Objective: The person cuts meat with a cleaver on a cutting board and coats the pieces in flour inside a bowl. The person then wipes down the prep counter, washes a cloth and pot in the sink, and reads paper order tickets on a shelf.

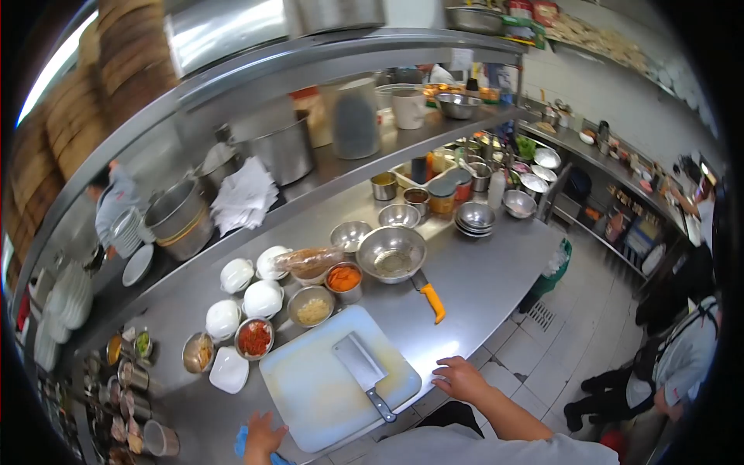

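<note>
A white cutting board (310, 395) lies on the steel counter in front of me. On it rests a cleaver (361, 364), its dark handle reaching past the board's near edge. My left hand (263, 435) is by the board's lower left corner, fingers apart, over a blue cloth (241, 442) that shows on both sides of it. At the counter's edge, right of the board, my right hand (459, 378) is open with slightly bent fingers and nothing visible in it. A knife with an orange handle (433, 303) lies beyond the board, beside a large steel bowl (392, 254).
Behind the board stand bowls of red chopped food (254, 339) and pale shreds (313, 311), a pot of orange pieces (343, 277) and white lidded bowls (263, 298). A steel shelf (403, 143) overhangs the counter. A person (682, 356) stands at the right.
</note>
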The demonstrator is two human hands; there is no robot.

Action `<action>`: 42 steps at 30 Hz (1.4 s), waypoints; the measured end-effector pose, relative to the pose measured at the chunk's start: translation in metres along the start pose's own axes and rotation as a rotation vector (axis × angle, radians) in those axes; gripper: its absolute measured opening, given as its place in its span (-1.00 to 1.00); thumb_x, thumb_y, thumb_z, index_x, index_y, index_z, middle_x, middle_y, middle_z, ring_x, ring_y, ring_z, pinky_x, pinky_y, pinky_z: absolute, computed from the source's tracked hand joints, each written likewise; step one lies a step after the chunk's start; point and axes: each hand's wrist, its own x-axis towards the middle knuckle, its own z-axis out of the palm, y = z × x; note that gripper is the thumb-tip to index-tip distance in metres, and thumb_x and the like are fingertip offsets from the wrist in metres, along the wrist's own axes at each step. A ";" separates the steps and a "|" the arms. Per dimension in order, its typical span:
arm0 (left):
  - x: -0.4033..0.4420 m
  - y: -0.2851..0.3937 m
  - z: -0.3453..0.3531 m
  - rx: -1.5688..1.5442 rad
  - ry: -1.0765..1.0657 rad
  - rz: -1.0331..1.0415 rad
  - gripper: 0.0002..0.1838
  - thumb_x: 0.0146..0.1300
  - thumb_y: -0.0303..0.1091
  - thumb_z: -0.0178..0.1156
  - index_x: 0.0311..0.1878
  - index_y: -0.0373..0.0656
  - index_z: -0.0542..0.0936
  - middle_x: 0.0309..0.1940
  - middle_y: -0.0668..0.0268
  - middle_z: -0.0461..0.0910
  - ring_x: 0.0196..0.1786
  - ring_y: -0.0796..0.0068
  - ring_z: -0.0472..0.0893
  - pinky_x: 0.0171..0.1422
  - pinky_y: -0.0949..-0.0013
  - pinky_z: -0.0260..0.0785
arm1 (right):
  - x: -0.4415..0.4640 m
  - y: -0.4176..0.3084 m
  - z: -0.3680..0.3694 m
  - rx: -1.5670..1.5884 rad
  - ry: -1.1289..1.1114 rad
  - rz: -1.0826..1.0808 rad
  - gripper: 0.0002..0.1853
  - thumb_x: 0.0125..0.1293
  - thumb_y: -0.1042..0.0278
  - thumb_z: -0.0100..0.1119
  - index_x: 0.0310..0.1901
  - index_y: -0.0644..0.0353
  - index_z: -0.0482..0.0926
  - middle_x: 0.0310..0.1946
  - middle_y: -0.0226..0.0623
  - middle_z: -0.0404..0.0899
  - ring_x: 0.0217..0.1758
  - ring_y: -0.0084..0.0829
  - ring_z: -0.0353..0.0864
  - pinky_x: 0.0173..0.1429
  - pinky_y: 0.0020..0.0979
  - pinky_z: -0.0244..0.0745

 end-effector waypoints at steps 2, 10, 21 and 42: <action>0.000 0.028 -0.019 -0.054 0.011 0.019 -0.21 0.27 -0.01 0.48 0.48 -0.26 0.54 0.63 -0.23 0.24 0.63 -0.34 0.28 0.68 -0.06 0.21 | 0.005 0.015 0.002 0.068 -0.030 -0.019 -0.68 0.39 0.09 0.44 0.05 0.06 0.84 0.24 -0.15 0.72 0.34 -0.04 0.61 0.41 -0.10 0.57; -0.013 0.177 -0.051 -0.152 0.289 0.166 -0.37 0.24 -0.14 0.53 0.32 -0.25 0.66 0.28 -0.15 0.66 0.38 -0.17 0.60 0.52 0.04 0.41 | 0.049 0.120 -0.046 0.013 -0.073 0.029 -0.37 0.42 0.07 0.41 0.50 -0.12 0.52 0.50 -0.05 0.45 0.48 0.02 0.50 0.51 -0.05 0.50; 0.053 0.488 -0.111 -0.252 0.548 0.648 -0.37 0.24 -0.58 0.32 0.43 -0.13 0.59 0.61 -0.06 0.27 0.48 -0.17 0.51 0.51 0.03 0.45 | 0.096 0.318 -0.051 0.004 0.416 0.295 -0.43 0.30 0.09 0.50 0.31 0.08 0.68 0.38 -0.02 0.54 0.42 0.05 0.46 0.47 0.00 0.46; 0.225 0.800 -0.264 -1.341 0.042 0.389 -0.49 0.61 0.04 0.20 0.28 -0.19 0.39 0.03 0.06 0.63 -0.09 0.16 0.81 -0.39 0.50 0.53 | 0.097 0.341 -0.048 -0.041 0.529 0.170 -0.66 0.24 0.20 0.39 0.05 0.01 0.80 0.27 -0.14 0.63 0.33 0.06 0.53 0.31 0.04 0.52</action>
